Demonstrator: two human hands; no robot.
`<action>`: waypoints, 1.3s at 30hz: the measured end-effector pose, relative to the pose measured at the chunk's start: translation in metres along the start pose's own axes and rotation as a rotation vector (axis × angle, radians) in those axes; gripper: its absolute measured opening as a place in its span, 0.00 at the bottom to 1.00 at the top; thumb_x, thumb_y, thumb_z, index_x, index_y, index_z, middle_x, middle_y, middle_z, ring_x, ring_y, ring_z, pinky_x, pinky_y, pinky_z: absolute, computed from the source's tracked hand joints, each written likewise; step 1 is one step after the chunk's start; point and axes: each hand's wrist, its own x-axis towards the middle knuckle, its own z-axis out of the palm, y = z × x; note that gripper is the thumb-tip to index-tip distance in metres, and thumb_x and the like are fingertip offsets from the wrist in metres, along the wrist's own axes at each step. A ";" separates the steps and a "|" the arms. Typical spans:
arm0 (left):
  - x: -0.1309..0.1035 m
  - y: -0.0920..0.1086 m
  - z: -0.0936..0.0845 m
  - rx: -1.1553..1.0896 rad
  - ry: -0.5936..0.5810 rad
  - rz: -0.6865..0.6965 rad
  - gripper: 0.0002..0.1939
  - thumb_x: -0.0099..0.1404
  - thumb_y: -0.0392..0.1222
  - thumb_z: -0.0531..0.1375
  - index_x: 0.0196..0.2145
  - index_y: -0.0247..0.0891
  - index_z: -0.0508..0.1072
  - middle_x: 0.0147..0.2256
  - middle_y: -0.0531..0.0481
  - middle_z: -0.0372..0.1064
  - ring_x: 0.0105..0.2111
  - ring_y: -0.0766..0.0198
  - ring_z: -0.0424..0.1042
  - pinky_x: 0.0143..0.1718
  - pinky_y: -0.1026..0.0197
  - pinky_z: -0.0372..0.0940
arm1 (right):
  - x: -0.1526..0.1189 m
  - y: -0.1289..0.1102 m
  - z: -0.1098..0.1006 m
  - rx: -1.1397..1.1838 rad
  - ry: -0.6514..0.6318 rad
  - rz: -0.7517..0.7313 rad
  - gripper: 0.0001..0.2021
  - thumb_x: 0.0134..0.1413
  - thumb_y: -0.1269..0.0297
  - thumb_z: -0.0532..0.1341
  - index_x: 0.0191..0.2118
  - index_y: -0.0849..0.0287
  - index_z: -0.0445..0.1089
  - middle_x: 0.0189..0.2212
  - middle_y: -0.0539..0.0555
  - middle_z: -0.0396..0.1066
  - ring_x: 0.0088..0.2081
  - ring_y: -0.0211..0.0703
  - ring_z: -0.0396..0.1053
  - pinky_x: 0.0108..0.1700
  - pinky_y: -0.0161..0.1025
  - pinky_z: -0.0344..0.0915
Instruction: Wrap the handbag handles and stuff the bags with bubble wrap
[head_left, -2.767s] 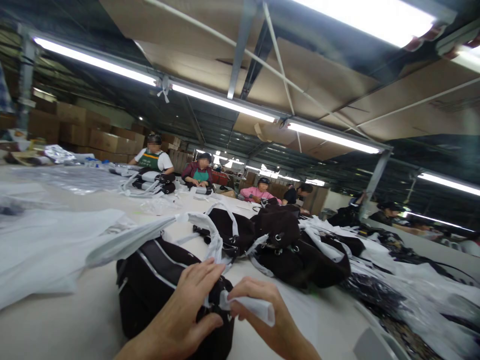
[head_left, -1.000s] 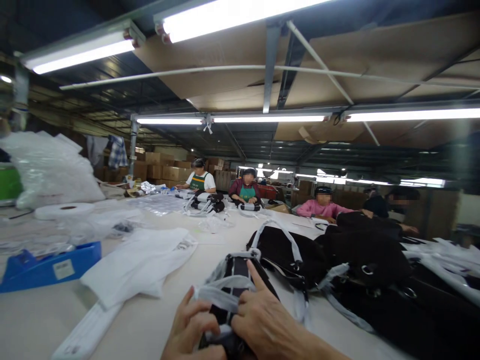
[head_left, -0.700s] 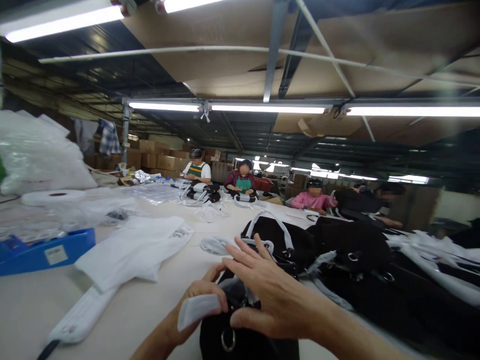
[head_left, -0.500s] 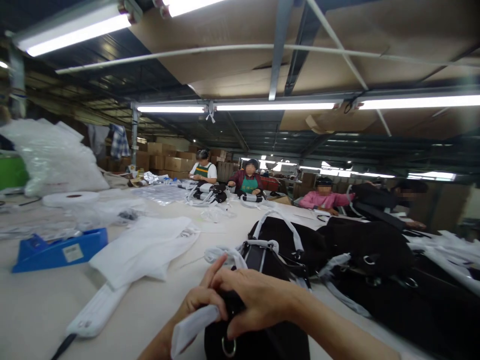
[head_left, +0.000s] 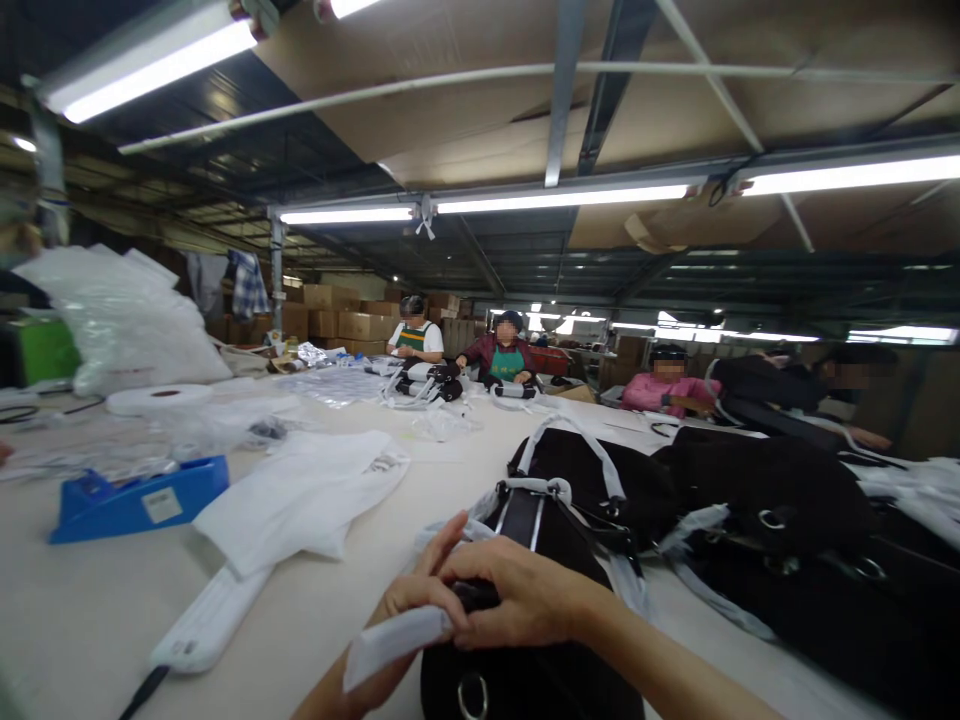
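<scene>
On a pale table [head_left: 315, 612], black bag [head_left: 532, 680] beneath left hand [head_left: 409, 595], fingers round white strip [head_left: 396, 645], and right hand [head_left: 525, 598], grip unclear.

In the lower centre, the black bulky bag [head_left: 562, 675] looks like matt cloth, its silver D-shaped ring [head_left: 463, 694] glossy metal, the white flat strip [head_left: 394, 645] papery. Left, the blue wedge-shaped dispenser [head_left: 124, 508] seems smooth plastic.

tape dispenser [head_left: 112, 512] left | bag [head_left: 532, 675] on table [head_left: 90, 620] | piled bags [head_left: 750, 490] right
</scene>
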 end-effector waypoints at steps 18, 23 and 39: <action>0.006 0.156 0.020 1.641 -0.155 -0.519 0.16 0.68 0.47 0.54 0.38 0.34 0.78 0.40 0.36 0.77 0.45 0.40 0.74 0.49 0.40 0.65 | 0.027 -0.022 0.035 -0.339 0.338 0.326 0.13 0.49 0.74 0.61 0.42 0.59 0.77 0.38 0.59 0.75 0.42 0.50 0.72 0.44 0.40 0.62; 0.021 0.124 0.040 1.729 -0.208 -0.679 0.16 0.69 0.29 0.49 0.45 0.31 0.76 0.43 0.36 0.76 0.45 0.44 0.75 0.47 0.45 0.69 | 0.029 -0.017 0.042 -0.318 0.375 0.351 0.13 0.50 0.72 0.60 0.43 0.58 0.77 0.38 0.59 0.75 0.42 0.51 0.72 0.43 0.40 0.62; 0.035 0.106 0.000 0.953 -0.103 -0.627 0.08 0.58 0.36 0.52 0.22 0.38 0.61 0.23 0.56 0.59 0.26 0.65 0.60 0.27 0.62 0.52 | 0.013 -0.008 0.017 0.023 0.322 0.129 0.11 0.54 0.71 0.59 0.42 0.58 0.75 0.42 0.56 0.71 0.46 0.45 0.69 0.51 0.41 0.62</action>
